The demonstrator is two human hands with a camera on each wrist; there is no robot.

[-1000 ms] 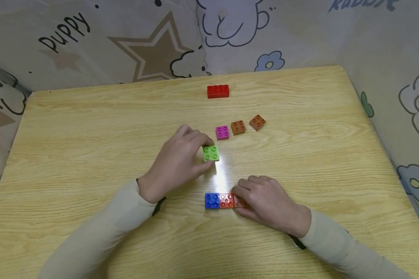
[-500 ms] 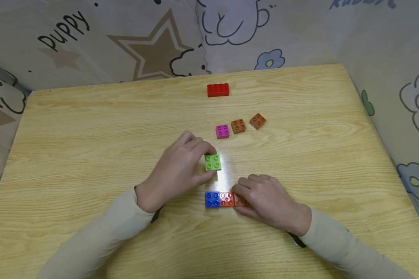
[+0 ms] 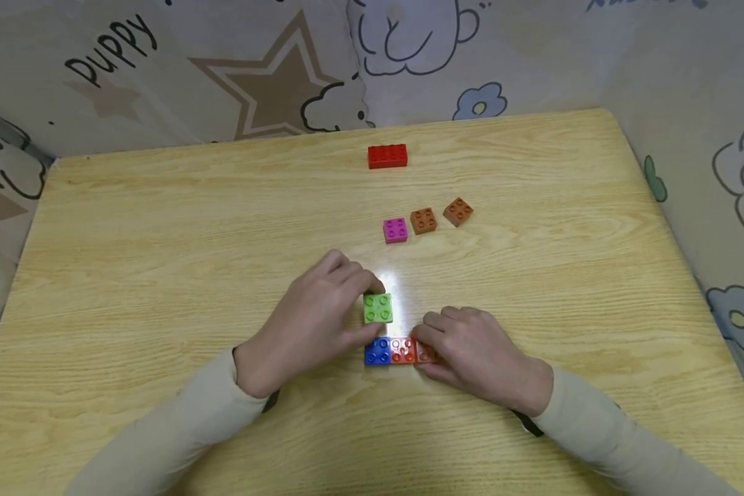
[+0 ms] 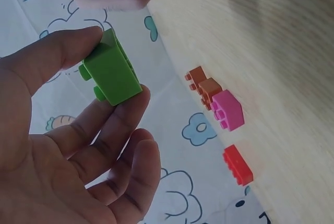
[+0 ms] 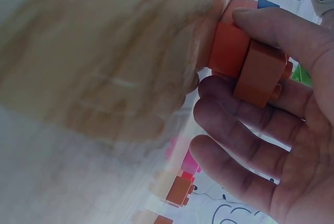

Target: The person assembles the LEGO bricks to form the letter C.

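Observation:
In the head view my left hand [image 3: 313, 320] pinches a lime green four-stud toy brick [image 3: 378, 308] between thumb and fingers, just behind a short row of bricks. The left wrist view shows the green brick [image 4: 110, 70] held by thumb and fingertips, its studs toward the palm. The row runs from a blue brick [image 3: 377, 351] at the left through an orange-red brick [image 3: 402, 351] to a brown brick. My right hand [image 3: 477, 351] grips that right end and partly covers it. In the right wrist view, the brown brick [image 5: 261, 72] sits against an orange-red brick [image 5: 228, 49] under it.
Farther back on the wooden table [image 3: 161, 227] lie a magenta brick [image 3: 395, 230], a brown brick [image 3: 424, 220] and another brown brick [image 3: 458, 211] turned at an angle. A longer red brick [image 3: 387, 156] lies near the back edge. Patterned walls [image 3: 552, 62] border the table.
My left hand has brought the green brick toward the person, from near the magenta brick to just behind the blue end of the row. The right hand stays on the row.

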